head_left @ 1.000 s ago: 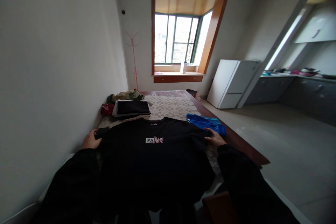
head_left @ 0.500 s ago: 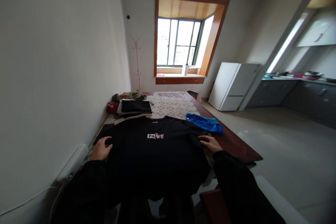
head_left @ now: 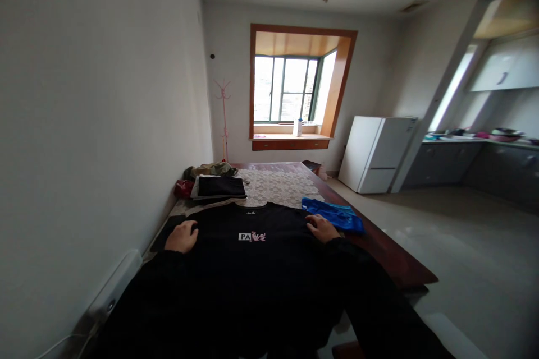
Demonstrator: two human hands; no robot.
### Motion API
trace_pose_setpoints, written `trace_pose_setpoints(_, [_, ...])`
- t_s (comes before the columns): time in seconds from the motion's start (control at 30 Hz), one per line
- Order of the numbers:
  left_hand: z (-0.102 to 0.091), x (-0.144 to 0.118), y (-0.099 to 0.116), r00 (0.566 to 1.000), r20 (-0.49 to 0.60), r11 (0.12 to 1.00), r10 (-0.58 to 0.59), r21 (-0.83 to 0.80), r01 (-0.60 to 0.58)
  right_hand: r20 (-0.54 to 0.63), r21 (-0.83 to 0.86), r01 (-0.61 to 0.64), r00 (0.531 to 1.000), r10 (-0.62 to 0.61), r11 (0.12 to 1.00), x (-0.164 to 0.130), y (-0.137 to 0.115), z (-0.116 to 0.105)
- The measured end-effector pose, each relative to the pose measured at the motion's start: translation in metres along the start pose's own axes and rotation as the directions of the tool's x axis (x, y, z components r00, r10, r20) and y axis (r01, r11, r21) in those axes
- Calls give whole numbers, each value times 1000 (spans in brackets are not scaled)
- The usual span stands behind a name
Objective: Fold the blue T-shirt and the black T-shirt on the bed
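A black T-shirt (head_left: 248, 269) lies spread on the table, its neckline towards the far side. A small "PA" print with pink marks sits on its chest. My left hand (head_left: 182, 236) rests on the left shoulder area of the shirt, thumb and fingers apart. On the other side my right hand (head_left: 323, 229) lies at the right shoulder, fingers stretched and slightly bent against the cloth. Just beyond the right hand is a crumpled blue garment (head_left: 334, 215). The shirt's lower part hangs towards me and blends with my dark sleeves.
Folded dark clothes (head_left: 221, 186) are stacked at the table's far left, beside a red bundle (head_left: 184, 188). A patterned cloth (head_left: 280, 186) covers part of the wooden table (head_left: 404, 269). The wall with a white box (head_left: 115, 283) and cable borders the left side. A white fridge (head_left: 370, 151) stands beyond.
Both hands have moved inward and farther up the shirt, towards its shoulders. The view has tilted up, so more ceiling shows. The other clothes stay put on the table.
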State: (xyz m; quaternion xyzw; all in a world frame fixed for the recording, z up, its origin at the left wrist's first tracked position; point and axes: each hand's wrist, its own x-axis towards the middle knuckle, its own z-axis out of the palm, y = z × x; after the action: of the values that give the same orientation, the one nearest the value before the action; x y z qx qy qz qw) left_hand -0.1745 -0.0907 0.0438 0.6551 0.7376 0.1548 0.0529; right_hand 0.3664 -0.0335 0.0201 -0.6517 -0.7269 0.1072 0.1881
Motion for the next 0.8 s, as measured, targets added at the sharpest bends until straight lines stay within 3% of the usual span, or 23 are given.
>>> trace_pose_setpoints(0.1, [26,31,35,997,76,1000,25,15,-26,44,-53,41,998,-39,998,31,-33,23])
trace_pose_setpoints(0.17, [43,44,48,994,112,999,-15,43,10,62,-103,0,998,7,995,39,-44,41])
trace_pose_setpoints(0.33, [67,51,41,989,120,991,-88,113,74,71,-216,-148,983,167,965,35,-38,71])
trace_pose_setpoints(0.53, [72,55,34,989,107,984,-100,160,82,93,-276,-179,973,211,944,37,-34,73])
trace_pose_setpoints(0.67, [82,59,58,985,105,978,-134,173,115,130,-297,-160,970,205,941,44,-55,72])
trace_pose_setpoints(0.8, [97,66,90,989,144,990,-45,142,25,194,-270,-55,975,110,961,55,-88,84])
